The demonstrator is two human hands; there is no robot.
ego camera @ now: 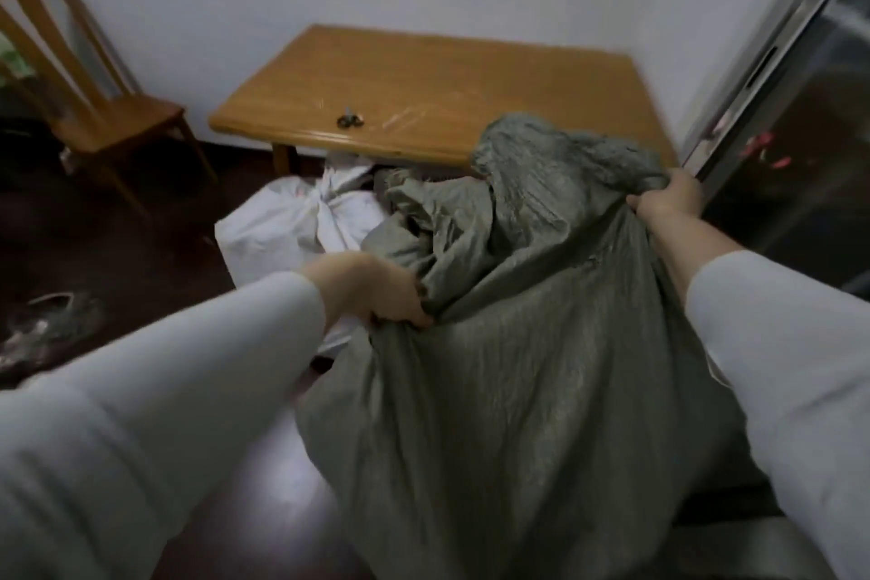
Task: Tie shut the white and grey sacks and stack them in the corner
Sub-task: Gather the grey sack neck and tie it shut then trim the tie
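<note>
The grey sack (532,372) stands on the dark floor (117,245) in front of the person, large and full, with its upper part loose and crumpled. The left hand (372,292) is clenched around a fold of the grey cloth at the left side of the sack's mouth, fingers curled tightly into the material. The right hand (668,203) grasps the cloth at the right side, higher and farther away, also closed on the fabric, so the mouth is stretched between the two hands. Both arms wear light long sleeves (141,414). Just behind the grey sack, to the left, lies the white sack (292,226) on the floor, and its top is already tied in a knot. It rests partly under the front edge of a low wooden table (423,80), which stands in the corner against the white wall. A small dark object (350,120) lies on the table; I cannot tell what it is. A wooden chair (84,108) stands at the left.
</note>
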